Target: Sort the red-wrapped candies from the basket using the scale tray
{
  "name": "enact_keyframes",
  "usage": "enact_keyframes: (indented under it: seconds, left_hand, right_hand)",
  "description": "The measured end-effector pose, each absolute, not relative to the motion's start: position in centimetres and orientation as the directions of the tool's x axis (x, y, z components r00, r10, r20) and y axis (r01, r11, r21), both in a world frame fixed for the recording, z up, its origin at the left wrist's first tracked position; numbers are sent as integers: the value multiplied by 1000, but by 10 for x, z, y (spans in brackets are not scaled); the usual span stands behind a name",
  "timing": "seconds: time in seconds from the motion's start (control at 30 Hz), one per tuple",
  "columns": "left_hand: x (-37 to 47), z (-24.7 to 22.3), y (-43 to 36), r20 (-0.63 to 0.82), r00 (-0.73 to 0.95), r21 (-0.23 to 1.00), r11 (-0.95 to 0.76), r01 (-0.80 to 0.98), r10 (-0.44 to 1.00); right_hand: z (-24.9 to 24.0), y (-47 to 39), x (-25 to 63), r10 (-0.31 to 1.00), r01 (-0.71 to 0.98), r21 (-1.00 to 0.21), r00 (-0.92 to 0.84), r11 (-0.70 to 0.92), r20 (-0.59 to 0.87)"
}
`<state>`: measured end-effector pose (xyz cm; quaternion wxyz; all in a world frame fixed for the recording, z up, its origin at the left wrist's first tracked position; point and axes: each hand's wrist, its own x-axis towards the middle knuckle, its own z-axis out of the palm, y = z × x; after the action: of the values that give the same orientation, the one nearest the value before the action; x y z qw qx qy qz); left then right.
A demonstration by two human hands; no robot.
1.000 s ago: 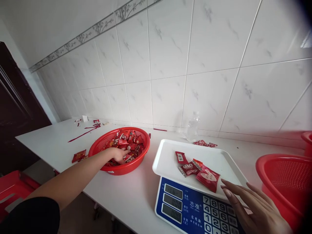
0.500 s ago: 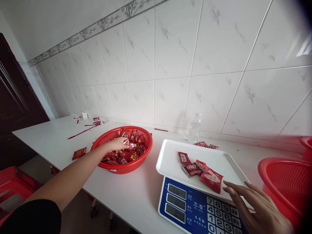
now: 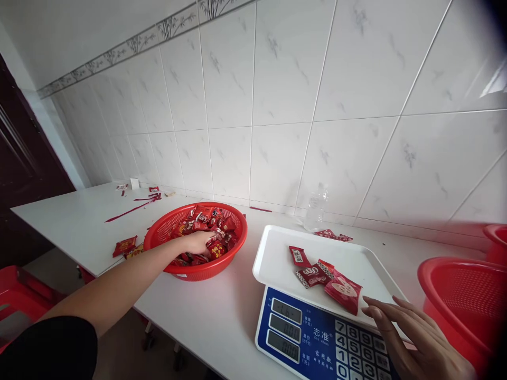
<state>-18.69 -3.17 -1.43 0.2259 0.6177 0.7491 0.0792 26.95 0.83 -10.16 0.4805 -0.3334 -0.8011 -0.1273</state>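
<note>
My left hand (image 3: 197, 243) reaches down into a red plastic basket (image 3: 154, 237) heaped with small red wrapped packets (image 3: 203, 212). Its fingers are closed on one small red packet (image 3: 217, 232), the fingertips partly hidden among the others. My right hand (image 3: 415, 335) is open with nothing in it, fingers stretched out at the right edge of a white tray (image 3: 273, 253). That tray sits on a blue digital scale (image 3: 317, 338) and bears several red packets, the largest a pink-red one (image 3: 344, 292) close to my right fingertips.
A clear plastic bottle (image 3: 317, 208) stands by the tiled wall, with patterned red packets (image 3: 333, 235) beside it. Another red basket (image 3: 439, 295) is at the right. Left of the full basket lie loose packets (image 3: 125, 246) and dark red strips (image 3: 129, 212). A red stool (image 3: 19, 290) stands below.
My left hand has sunk lower and deeper among the packets, hiding more of its fingers. My right hand and the packets on the tray are unchanged. The view has shifted slightly.
</note>
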Motion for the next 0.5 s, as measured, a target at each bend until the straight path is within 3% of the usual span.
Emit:
enact_keyframes:
  seconds: [0.3,0.5]
  left_hand:
    - [-207,12,-40,-76,-278,592,268,760,957]
    - [-191,29,-40,78,-359,756,180,630,930]
  right_hand:
    - [-99,6,270,402,644,-125,-302,754,865]
    - [-94,6,268,410,634,-157,-274,757,870]
